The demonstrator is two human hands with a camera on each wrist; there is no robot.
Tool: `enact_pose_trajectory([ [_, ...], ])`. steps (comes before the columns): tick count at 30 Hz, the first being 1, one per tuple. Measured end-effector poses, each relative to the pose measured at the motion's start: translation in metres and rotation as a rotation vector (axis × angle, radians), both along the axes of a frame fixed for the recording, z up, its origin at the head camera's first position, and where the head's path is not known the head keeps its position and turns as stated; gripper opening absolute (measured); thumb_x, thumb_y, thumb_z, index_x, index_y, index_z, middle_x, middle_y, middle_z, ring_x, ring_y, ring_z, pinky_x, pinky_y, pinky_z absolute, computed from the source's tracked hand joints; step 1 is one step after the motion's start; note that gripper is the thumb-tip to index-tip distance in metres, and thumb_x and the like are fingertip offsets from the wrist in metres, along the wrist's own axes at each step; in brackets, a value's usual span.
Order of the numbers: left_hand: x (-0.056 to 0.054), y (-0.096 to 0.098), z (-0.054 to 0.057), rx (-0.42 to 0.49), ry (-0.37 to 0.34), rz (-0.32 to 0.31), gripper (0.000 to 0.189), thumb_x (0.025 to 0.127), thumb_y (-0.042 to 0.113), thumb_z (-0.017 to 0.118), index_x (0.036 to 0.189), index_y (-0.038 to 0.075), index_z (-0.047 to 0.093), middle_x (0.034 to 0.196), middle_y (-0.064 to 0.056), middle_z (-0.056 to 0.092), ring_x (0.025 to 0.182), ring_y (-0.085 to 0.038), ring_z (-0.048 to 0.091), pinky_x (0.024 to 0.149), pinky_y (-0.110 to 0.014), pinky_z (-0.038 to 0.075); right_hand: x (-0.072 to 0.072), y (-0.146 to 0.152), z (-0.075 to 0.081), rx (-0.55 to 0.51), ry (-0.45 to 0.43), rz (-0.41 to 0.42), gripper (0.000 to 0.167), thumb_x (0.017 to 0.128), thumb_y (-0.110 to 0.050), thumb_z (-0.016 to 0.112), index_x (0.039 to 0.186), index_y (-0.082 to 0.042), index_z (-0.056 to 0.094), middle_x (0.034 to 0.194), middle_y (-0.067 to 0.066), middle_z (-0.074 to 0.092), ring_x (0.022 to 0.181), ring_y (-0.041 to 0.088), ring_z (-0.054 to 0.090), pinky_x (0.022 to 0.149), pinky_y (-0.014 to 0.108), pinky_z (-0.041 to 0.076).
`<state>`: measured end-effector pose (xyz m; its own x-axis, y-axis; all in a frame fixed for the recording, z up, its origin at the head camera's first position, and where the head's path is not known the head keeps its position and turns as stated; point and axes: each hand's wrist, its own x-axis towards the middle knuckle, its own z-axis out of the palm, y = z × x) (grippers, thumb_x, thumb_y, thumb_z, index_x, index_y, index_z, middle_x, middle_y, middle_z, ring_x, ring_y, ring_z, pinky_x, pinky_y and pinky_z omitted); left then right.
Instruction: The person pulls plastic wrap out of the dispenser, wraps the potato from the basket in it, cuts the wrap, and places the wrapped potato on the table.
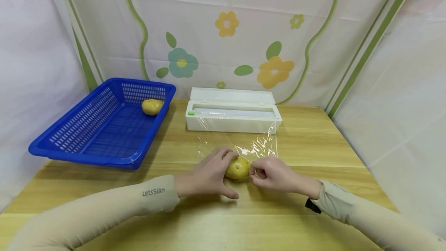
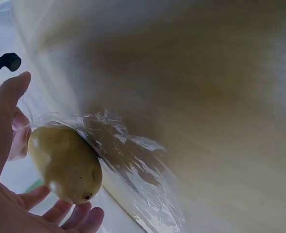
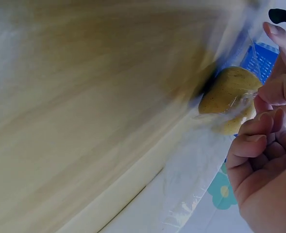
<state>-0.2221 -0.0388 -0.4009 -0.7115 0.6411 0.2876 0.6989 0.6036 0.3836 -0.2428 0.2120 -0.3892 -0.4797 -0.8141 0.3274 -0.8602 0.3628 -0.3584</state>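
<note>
A yellow potato (image 1: 238, 168) lies on the clear cling film, near the front of the pulled-out sheet (image 1: 256, 145). My left hand (image 1: 210, 173) is spread around its left side, fingertips at the potato's far side and thumb held apart from it. In the left wrist view, those fingers (image 2: 60, 211) are right at the potato's skin (image 2: 65, 162). Pinched between thumb and index finger of my right hand (image 1: 273, 173) is the edge of the film, just right of the potato. A strip of film crosses the potato (image 3: 230, 97) in the right wrist view.
Behind the potato stands a white cling film dispenser (image 1: 233, 125), lid raised, the film still running from it. At the left is a blue plastic basket (image 1: 137, 154) holding another potato (image 1: 152, 107). Floral cloth (image 1: 209, 18) hangs behind the wooden table (image 1: 313, 138).
</note>
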Motion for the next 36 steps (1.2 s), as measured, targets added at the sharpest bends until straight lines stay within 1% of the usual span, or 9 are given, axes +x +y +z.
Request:
enact_pose_trajectory([
  [10, -0.007, 0.01, -0.002, -0.021, 0.035, 0.022, 0.095, 0.058, 0.044, 0.092, 0.134, 0.006, 0.049, 0.128, -0.007, 0.049, 0.115, -0.022, 0.047, 0.096, -0.036, 0.045, -0.003, 0.001, 0.005, -0.044, -0.154, -0.05, 0.017, 0.08, 0.002, 0.067, 0.077, -0.015, 0.065, 0.059, -0.016, 0.039, 0.053, -0.003, 0.036, 0.048, 0.017, 0.034],
  [14, -0.012, 0.01, -0.002, -0.016, 0.036, 0.006, 0.082, 0.066, 0.034, 0.091, 0.132, 0.006, 0.051, 0.128, -0.008, 0.05, 0.113, -0.022, 0.049, 0.093, -0.036, 0.047, -0.005, 0.002, 0.007, -0.056, -0.181, -0.063, 0.019, 0.08, 0.004, 0.066, 0.078, -0.015, 0.065, 0.059, -0.015, 0.04, 0.054, -0.002, 0.037, 0.048, 0.018, 0.034],
  [17, -0.018, 0.006, 0.0, 0.004, -0.019, -0.016, 0.069, 0.075, 0.028, 0.087, 0.132, 0.008, 0.054, 0.127, -0.007, 0.052, 0.111, -0.02, 0.052, 0.091, -0.035, 0.047, -0.006, 0.003, 0.008, -0.051, -0.178, -0.072, 0.018, 0.081, 0.003, 0.067, 0.079, -0.015, 0.064, 0.059, -0.015, 0.04, 0.054, -0.001, 0.037, 0.048, 0.018, 0.034],
  [22, -0.03, -0.002, 0.008, 0.02, -0.16, -0.067, 0.059, 0.087, 0.032, 0.077, 0.137, 0.006, 0.057, 0.129, -0.008, 0.055, 0.114, -0.019, 0.053, 0.095, -0.034, 0.046, -0.006, 0.003, 0.009, -0.036, -0.132, -0.132, 0.014, 0.082, 0.001, 0.067, 0.08, -0.013, 0.066, 0.058, -0.014, 0.038, 0.053, -0.001, 0.035, 0.048, 0.02, 0.034],
  [26, -0.041, -0.007, 0.01, 0.026, -0.246, -0.1, 0.058, 0.093, 0.033, 0.071, 0.139, 0.003, 0.055, 0.132, -0.01, 0.056, 0.117, -0.021, 0.053, 0.096, -0.035, 0.045, -0.003, 0.004, 0.011, -0.083, 0.044, -0.15, 0.008, 0.084, -0.004, 0.068, 0.088, -0.011, 0.067, 0.062, -0.011, 0.042, 0.055, 0.002, 0.038, 0.049, 0.019, 0.034],
  [28, -0.047, -0.009, 0.009, 0.033, -0.282, -0.116, 0.057, 0.094, 0.034, 0.069, 0.14, 0.003, 0.054, 0.132, -0.01, 0.056, 0.115, -0.019, 0.054, 0.094, -0.033, 0.046, 0.0, 0.004, 0.013, -0.124, 0.189, -0.096, 0.008, 0.085, -0.006, 0.07, 0.092, -0.009, 0.068, 0.068, -0.008, 0.047, 0.057, 0.004, 0.043, 0.05, 0.018, 0.037],
  [32, -0.057, -0.013, 0.007, 0.067, -0.37, -0.155, 0.057, 0.097, 0.032, 0.064, 0.143, 0.002, 0.05, 0.126, -0.007, 0.059, 0.106, -0.016, 0.057, 0.087, -0.03, 0.049, 0.006, 0.001, 0.013, -0.19, 0.478, 0.072, 0.011, 0.089, -0.011, 0.069, 0.099, -0.007, 0.073, 0.084, 0.002, 0.057, 0.065, 0.012, 0.052, 0.055, 0.019, 0.046],
  [34, -0.061, -0.014, 0.006, 0.082, -0.407, -0.174, 0.057, 0.098, 0.032, 0.062, 0.144, 0.001, 0.048, 0.124, -0.007, 0.059, 0.103, -0.015, 0.059, 0.086, -0.029, 0.05, 0.006, -0.001, 0.01, -0.188, 0.58, 0.126, 0.016, 0.095, -0.016, 0.065, 0.103, -0.007, 0.075, 0.093, 0.009, 0.06, 0.072, 0.016, 0.057, 0.062, 0.023, 0.052],
  [36, -0.064, -0.016, 0.005, 0.091, -0.435, -0.187, 0.057, 0.099, 0.033, 0.061, 0.144, 0.001, 0.047, 0.126, -0.008, 0.059, 0.105, -0.017, 0.06, 0.087, -0.03, 0.05, 0.005, -0.003, 0.006, -0.177, 0.631, 0.148, 0.022, 0.099, -0.021, 0.06, 0.106, -0.007, 0.076, 0.103, 0.016, 0.061, 0.082, 0.024, 0.062, 0.072, 0.032, 0.055],
])
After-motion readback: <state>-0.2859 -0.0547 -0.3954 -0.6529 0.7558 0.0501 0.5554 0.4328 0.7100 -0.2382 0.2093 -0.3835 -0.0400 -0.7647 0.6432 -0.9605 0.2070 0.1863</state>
